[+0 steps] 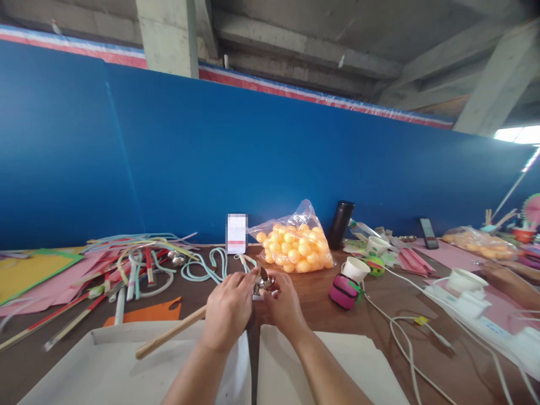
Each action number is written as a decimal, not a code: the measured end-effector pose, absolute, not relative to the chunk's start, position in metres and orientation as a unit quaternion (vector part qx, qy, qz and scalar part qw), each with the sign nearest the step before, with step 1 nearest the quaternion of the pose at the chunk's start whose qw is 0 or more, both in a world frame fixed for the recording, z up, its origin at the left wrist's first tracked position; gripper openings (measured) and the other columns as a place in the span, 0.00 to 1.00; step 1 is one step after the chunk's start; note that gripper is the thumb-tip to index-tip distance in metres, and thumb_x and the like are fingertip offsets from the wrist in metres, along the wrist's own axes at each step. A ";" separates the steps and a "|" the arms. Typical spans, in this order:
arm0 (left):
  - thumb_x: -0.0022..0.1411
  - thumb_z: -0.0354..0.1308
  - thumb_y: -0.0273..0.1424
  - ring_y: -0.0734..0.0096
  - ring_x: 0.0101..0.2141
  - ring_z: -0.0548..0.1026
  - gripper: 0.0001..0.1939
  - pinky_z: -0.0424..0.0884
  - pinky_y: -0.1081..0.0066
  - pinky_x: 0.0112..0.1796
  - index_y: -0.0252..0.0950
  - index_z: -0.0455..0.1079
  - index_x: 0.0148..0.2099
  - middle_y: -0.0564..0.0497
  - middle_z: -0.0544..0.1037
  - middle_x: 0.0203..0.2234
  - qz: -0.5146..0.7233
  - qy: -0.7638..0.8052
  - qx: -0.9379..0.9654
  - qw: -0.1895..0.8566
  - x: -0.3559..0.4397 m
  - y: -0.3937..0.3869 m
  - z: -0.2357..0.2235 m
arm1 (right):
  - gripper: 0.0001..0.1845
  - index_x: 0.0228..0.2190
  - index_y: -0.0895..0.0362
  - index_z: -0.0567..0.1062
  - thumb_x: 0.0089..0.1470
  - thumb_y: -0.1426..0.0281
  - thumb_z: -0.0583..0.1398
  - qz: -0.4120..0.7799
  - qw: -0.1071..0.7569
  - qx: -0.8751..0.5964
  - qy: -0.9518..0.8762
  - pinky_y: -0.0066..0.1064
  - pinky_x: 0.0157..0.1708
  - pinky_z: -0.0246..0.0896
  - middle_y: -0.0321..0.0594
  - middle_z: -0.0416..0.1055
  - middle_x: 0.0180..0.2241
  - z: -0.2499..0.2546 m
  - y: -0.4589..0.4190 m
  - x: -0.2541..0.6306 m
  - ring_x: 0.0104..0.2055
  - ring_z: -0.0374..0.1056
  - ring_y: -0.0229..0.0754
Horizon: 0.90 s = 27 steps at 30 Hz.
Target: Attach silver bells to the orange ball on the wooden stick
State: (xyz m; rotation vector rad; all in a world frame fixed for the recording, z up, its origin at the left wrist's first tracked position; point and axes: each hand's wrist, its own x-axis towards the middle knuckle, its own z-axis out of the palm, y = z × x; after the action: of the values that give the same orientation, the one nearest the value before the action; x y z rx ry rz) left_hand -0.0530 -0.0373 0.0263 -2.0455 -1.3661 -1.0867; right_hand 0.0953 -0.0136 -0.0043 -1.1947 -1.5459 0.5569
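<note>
My left hand [230,306] is closed around one end of a plain wooden stick [171,332], whose rounded free end points to the lower left over a white sheet. Close beside it, my right hand [283,304] pinches a small shiny silver bell-like piece [265,284]. Both hands meet at this piece, and their fingers hide much of it. A small dark, pointed bit shows above the metal. How the stick and the metal piece join cannot be seen.
Behind my hands sits a clear bag of orange balls [295,247], near a black bottle [341,225]. Pale blue cords [202,269], silver balls [176,259] and coloured paper [40,275] lie left. A magenta pouch [345,291], paper cup [356,269] and white cables [399,323] lie right. Another person's arm [512,284] reaches in.
</note>
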 end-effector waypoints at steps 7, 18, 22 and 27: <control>0.61 0.51 0.27 0.69 0.37 0.73 0.17 0.66 0.70 0.39 0.42 0.68 0.52 0.49 0.76 0.35 -0.437 -0.505 -0.707 0.231 -0.055 -0.036 0.024 | 0.22 0.43 0.51 0.73 0.42 0.76 0.57 0.250 0.531 -0.507 -0.632 0.30 0.31 0.66 0.40 0.67 0.41 0.000 -0.015 0.095 0.33 0.68 0.39; 0.62 0.49 0.28 0.69 0.34 0.74 0.16 0.66 0.71 0.36 0.42 0.69 0.51 0.50 0.77 0.33 -0.410 -0.543 -0.695 0.231 -0.057 -0.035 0.024 | 0.22 0.43 0.53 0.72 0.43 0.74 0.59 0.278 0.563 -0.487 -0.607 0.33 0.33 0.68 0.41 0.70 0.42 -0.009 -0.008 0.097 0.35 0.70 0.42; 0.61 0.50 0.26 0.70 0.33 0.74 0.17 0.66 0.72 0.33 0.43 0.70 0.50 0.51 0.76 0.31 -0.375 -0.542 -0.722 0.212 -0.057 -0.034 0.022 | 0.21 0.44 0.54 0.71 0.44 0.73 0.59 0.297 0.561 -0.482 -0.604 0.32 0.33 0.68 0.41 0.71 0.42 -0.009 -0.008 0.097 0.34 0.71 0.41; 0.62 0.50 0.28 0.69 0.36 0.73 0.16 0.66 0.71 0.37 0.42 0.68 0.51 0.49 0.77 0.34 -0.428 -0.528 -0.695 0.234 -0.056 -0.036 0.024 | 0.22 0.43 0.54 0.72 0.43 0.75 0.58 0.293 0.563 -0.487 -0.600 0.32 0.36 0.68 0.40 0.73 0.40 -0.009 -0.007 0.094 0.35 0.71 0.42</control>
State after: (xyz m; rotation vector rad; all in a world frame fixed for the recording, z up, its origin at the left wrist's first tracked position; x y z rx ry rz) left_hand -0.0559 -0.0358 0.0240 -1.9091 -1.4491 -1.1755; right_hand 0.0943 -0.0069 -0.0094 -1.1462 -1.4125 0.6899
